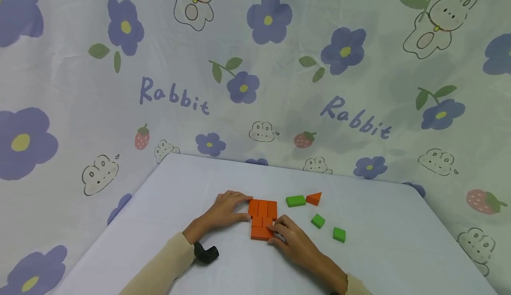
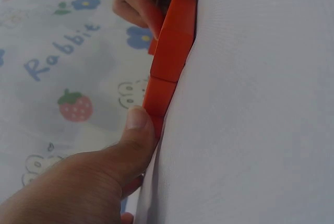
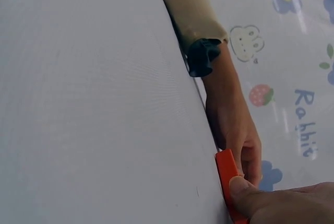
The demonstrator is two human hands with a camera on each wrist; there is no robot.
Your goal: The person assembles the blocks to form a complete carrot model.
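Note:
Several orange blocks [image 1: 262,209] lie fitted together on the white table: three lengthwise at the back, two smaller ones before them, and a crosswise front block [image 1: 259,233]. My left hand [image 1: 224,210] holds the back-left block, index finger at its far corner and thumb at its near corner. In the left wrist view that thumb [image 2: 136,119] touches the side of the orange row [image 2: 175,44]. My right hand [image 1: 295,241] pinches the right end of the front block. The right wrist view shows its thumb [image 3: 241,186] against the front block's face [image 3: 225,167].
Right of the orange group lie a long green block [image 1: 296,201], an orange triangular block [image 1: 314,198] beside it, and two small green blocks [image 1: 318,221]. A black strap piece [image 1: 206,253] hangs at the left wrist. Behind the table [image 1: 379,206] rises a rabbit-and-flower printed cloth [image 1: 279,64].

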